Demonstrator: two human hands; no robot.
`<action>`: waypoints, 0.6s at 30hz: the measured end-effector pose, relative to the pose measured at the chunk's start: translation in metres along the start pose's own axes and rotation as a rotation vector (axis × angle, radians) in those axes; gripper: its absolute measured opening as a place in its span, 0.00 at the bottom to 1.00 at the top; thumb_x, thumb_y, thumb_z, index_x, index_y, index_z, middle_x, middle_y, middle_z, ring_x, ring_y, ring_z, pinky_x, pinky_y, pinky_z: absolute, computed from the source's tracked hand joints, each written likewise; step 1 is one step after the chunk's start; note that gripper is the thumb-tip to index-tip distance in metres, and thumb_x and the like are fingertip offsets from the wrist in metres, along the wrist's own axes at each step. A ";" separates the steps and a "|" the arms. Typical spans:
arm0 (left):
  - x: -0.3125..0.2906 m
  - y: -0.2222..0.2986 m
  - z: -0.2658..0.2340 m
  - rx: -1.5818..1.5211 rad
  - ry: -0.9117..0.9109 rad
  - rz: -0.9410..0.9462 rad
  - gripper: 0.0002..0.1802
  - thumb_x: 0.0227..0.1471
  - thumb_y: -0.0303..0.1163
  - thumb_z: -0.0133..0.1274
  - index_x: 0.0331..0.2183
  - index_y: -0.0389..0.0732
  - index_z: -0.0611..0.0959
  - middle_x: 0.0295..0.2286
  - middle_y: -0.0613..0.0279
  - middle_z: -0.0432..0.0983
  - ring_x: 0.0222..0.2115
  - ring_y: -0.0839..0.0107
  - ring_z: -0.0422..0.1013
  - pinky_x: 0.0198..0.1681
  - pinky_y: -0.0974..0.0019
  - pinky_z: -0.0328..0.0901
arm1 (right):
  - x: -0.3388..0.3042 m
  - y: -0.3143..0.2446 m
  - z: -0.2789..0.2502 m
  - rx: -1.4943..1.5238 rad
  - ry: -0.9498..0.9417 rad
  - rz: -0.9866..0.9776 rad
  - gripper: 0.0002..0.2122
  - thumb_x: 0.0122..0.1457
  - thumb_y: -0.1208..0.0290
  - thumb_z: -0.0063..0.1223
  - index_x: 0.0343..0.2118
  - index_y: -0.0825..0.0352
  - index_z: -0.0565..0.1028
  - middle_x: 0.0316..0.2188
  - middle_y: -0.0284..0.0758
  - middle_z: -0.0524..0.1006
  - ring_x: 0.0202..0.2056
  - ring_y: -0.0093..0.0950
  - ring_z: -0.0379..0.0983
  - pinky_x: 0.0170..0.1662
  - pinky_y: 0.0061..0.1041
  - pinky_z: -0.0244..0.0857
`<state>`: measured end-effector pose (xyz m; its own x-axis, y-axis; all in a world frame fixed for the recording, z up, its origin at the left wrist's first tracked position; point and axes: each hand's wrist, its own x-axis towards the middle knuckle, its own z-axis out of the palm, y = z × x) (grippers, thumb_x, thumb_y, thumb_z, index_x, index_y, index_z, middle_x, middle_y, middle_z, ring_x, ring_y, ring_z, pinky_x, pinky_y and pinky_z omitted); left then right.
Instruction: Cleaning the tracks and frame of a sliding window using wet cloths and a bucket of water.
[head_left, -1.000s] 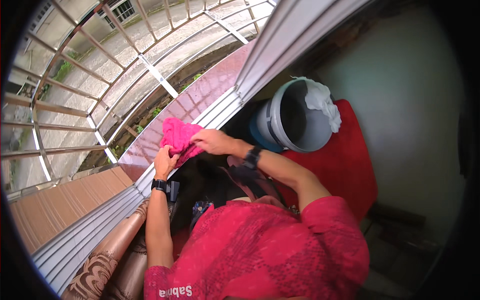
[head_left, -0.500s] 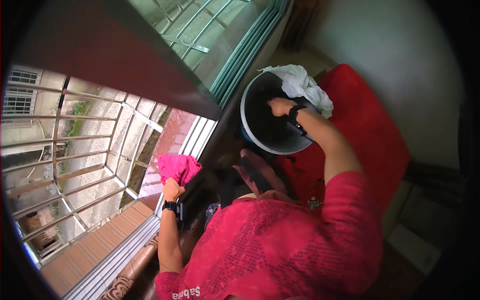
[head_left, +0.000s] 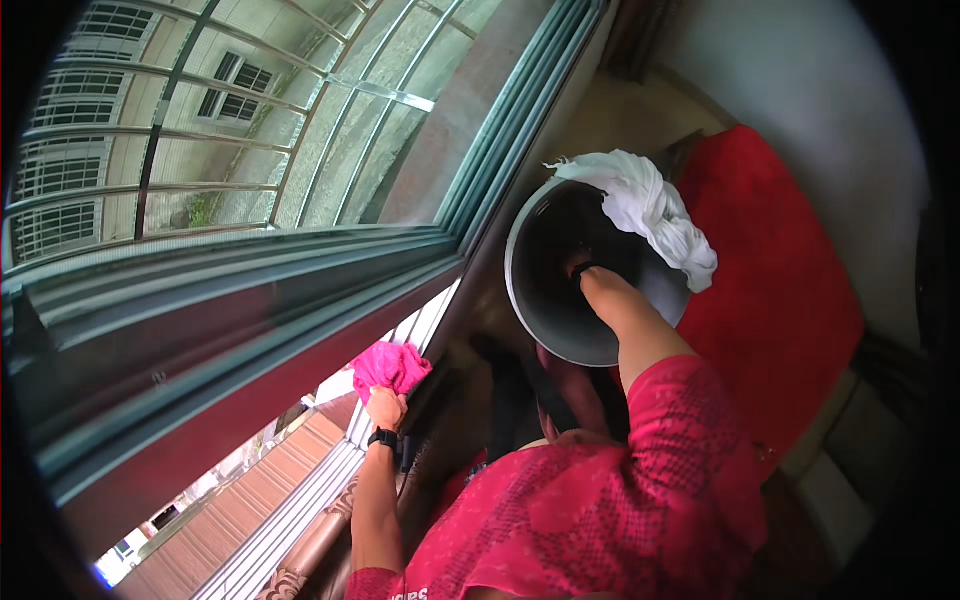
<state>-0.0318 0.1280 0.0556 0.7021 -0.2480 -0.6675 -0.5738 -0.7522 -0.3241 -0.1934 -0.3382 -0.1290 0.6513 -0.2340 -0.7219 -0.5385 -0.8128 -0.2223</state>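
Observation:
A bright pink cloth [head_left: 396,366] is bunched up at the window sill, and the closed fingers of my left hand [head_left: 386,406] grip its near side. My right arm reaches down into a large dark grey bucket [head_left: 662,283] with a pale rim. Deep inside it my right hand [head_left: 577,264] shows only in part; its fingers are lost in the shadow, and so is anything they touch. Over the bucket's far right rim hangs a crumpled white cloth [head_left: 645,205], apart from both hands.
On the left runs a window frame [head_left: 250,300] with a sliding track [head_left: 300,510] and metal bars [head_left: 165,130] outside. A red surface [head_left: 775,260] lies right of the bucket, near a pale wall [head_left: 800,90]. A patterned brown roll [head_left: 325,525] lies beside the track.
My view has shifted, so the window frame now covers more of the left side. My right hand has gone deeper into the bucket. The left hand still grips the pink cloth at the sill.

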 end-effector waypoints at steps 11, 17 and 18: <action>-0.004 0.004 0.002 -0.012 0.021 -0.007 0.36 0.48 0.43 0.50 0.45 0.16 0.67 0.40 0.34 0.71 0.37 0.50 0.74 0.40 0.54 0.69 | -0.028 0.023 0.018 -0.017 -0.051 -0.111 0.21 0.60 0.59 0.38 0.54 0.62 0.69 0.55 0.39 0.67 0.55 0.35 0.64 0.56 0.35 0.58; -0.003 0.011 -0.006 -0.052 0.024 -0.018 0.35 0.48 0.42 0.53 0.45 0.18 0.67 0.40 0.35 0.71 0.38 0.49 0.73 0.41 0.55 0.68 | -0.035 0.018 0.006 -0.039 -0.080 -0.210 0.21 0.60 0.59 0.38 0.54 0.62 0.68 0.55 0.39 0.68 0.55 0.35 0.64 0.57 0.34 0.57; -0.002 0.013 -0.009 -0.067 -0.011 -0.035 0.34 0.48 0.42 0.53 0.45 0.19 0.67 0.38 0.38 0.71 0.37 0.50 0.73 0.40 0.55 0.68 | -0.037 0.014 0.003 -0.040 -0.085 -0.235 0.21 0.60 0.59 0.38 0.54 0.62 0.68 0.55 0.39 0.68 0.55 0.35 0.64 0.57 0.34 0.57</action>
<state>-0.0366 0.1136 0.0587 0.7163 -0.2143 -0.6641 -0.5190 -0.7997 -0.3018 -0.2265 -0.3393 -0.1078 0.7081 0.0085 -0.7061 -0.3546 -0.8604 -0.3660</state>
